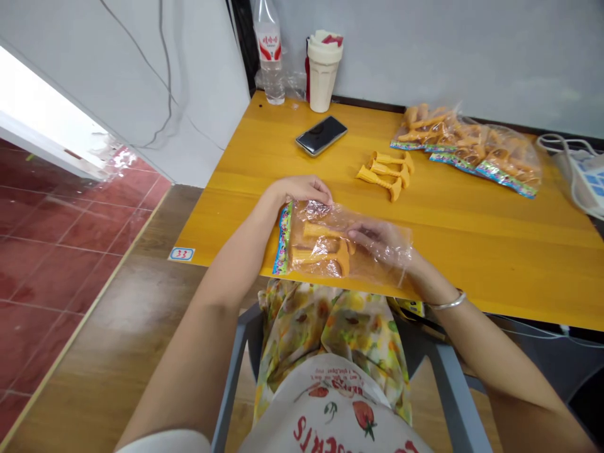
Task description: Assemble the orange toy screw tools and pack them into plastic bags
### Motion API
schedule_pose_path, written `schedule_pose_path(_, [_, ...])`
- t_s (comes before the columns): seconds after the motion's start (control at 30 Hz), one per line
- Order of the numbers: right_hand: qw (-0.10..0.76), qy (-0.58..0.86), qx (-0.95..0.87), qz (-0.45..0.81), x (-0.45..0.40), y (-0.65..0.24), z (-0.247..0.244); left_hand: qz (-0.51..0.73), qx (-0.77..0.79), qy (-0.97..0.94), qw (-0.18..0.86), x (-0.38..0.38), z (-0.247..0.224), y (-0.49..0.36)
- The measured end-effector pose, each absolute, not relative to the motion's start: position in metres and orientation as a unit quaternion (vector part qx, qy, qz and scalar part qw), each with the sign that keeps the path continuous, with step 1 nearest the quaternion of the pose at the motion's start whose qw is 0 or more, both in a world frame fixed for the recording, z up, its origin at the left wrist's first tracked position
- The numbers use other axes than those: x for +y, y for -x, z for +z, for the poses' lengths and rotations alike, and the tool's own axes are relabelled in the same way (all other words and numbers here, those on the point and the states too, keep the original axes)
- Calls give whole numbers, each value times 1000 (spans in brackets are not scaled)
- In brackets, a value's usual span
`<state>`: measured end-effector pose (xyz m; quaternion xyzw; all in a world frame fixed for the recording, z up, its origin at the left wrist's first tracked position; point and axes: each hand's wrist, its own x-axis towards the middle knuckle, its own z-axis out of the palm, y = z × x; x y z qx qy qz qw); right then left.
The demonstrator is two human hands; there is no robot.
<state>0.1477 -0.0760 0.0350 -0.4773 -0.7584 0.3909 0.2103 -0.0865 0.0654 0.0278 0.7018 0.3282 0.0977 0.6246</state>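
Observation:
A clear plastic bag (311, 212) with a colourful printed strip along its left end lies flat near the table's front edge. Two orange plastic toy hammers (321, 257) are in it, one above the other. My left hand (304, 187) is closed with curled fingers on the bag's upper left edge. Through the bag's right end reaches my right hand (377, 240), seen through the film, its thumb and fingers closed at the head end of the upper toy hammer (317, 229). Beyond the bag, several loose orange toy hammers (385, 172) lie together on the table.
Several filled bags (472, 145) of orange pieces are piled at the back right. A phone (322, 134), a cream cup (324, 72) and a water bottle (270, 56) stand or lie at the back left. A white power strip (587, 179) with cable sits far right.

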Motion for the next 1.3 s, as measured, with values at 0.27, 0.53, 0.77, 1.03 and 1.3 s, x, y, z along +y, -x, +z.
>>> schedule_pose_path(0.27, [199,356,-862,300,-73,-143,29,100,314,-722,609,64,29,85])
schedule_pose_path(0.53, [223,325,-856,333,-77,-146,26,99,306,-736,596,66,25,85])
schedule_pose_path(0.77, [260,384,-811,357,-88,-172,33,98,294,-708,635,65,27,87])
schedule_pose_path(1.03, [129,652,-746,43,-40,-230,49,87,301,-701,640,64,28,87])
schedule_pose_path(1.3, [71,694,-717,-14,-14,-200,32,82,314,-689,648,62,31,89])
